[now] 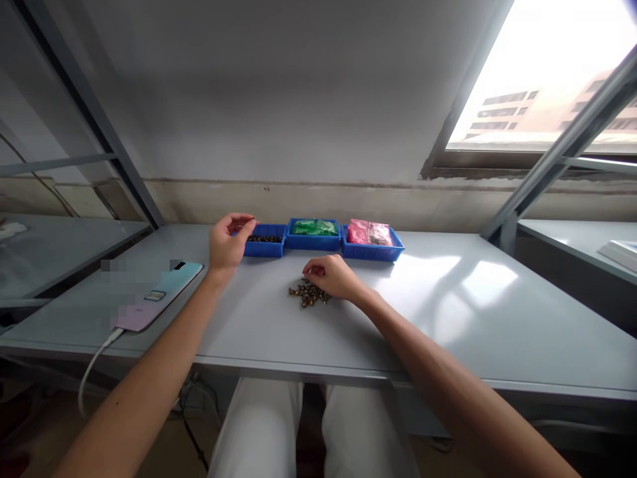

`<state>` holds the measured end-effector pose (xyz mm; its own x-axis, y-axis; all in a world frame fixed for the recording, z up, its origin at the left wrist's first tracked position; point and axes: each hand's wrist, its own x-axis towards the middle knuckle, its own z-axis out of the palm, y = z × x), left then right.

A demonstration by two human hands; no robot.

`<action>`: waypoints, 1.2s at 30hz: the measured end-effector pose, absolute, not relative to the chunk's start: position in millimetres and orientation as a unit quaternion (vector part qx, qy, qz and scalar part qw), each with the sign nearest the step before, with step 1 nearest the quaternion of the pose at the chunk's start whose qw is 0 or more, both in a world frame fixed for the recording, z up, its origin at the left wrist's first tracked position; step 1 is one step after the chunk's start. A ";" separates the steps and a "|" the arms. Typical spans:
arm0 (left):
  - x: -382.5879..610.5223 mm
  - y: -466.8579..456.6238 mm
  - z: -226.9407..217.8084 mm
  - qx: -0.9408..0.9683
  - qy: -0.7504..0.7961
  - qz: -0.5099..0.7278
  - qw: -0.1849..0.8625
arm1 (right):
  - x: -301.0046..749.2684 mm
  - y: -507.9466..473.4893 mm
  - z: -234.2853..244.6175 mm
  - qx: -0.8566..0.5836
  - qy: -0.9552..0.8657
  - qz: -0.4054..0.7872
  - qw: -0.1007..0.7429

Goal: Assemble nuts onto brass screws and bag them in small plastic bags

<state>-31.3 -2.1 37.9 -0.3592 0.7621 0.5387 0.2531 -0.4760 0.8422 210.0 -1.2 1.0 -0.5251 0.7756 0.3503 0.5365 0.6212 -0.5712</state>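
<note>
My left hand [229, 242] is raised at the left end of the left blue bin [265, 250]. Its thumb and forefinger pinch a small dark metal part, too small to name exactly. Inside that bin lie many similar dark, brass-toned pieces [266, 239]. On the tabletop, a loose pile of small brass-coloured metal parts [308, 294] sits in front of the bins. My right hand [334, 275] rests at the pile's upper right edge, thumb and fingers drawn together. Whatever is between those fingertips is hidden.
The middle blue bin [313, 243] holds green plastic bags [314, 228]; the right blue bin [374, 252] holds pink bags [369, 232]. A phone [164, 295] with a white cable [97, 358] lies on the left of the grey table [448, 345]. Metal frame posts [542, 143] flank both sides.
</note>
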 end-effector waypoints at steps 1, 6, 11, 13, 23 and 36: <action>-35.3 -0.9 37.3 0.551 0.496 0.665 0.096 | 209.1 -2.2 2.2 -0.386 -0.851 0.203 0.293; -49.4 8.8 25.5 0.619 0.581 0.522 -0.082 | 210.0 -2.5 5.7 -0.376 -0.861 0.216 0.267; -40.0 7.4 19.6 0.673 0.558 0.479 -0.081 | 211.7 1.0 2.6 -0.364 -0.864 0.226 0.263; -30.3 1.2 21.3 0.704 0.525 0.474 -0.070 | 211.7 1.4 1.2 -0.361 -0.867 0.218 0.264; -0.4 -13.5 7.5 0.846 0.434 0.299 0.079 | 212.7 1.3 7.1 -0.379 -0.818 0.269 0.339; 6.6 -19.5 8.6 0.881 0.385 0.224 0.158 | 219.7 0.5 18.3 -0.337 -0.527 0.640 0.446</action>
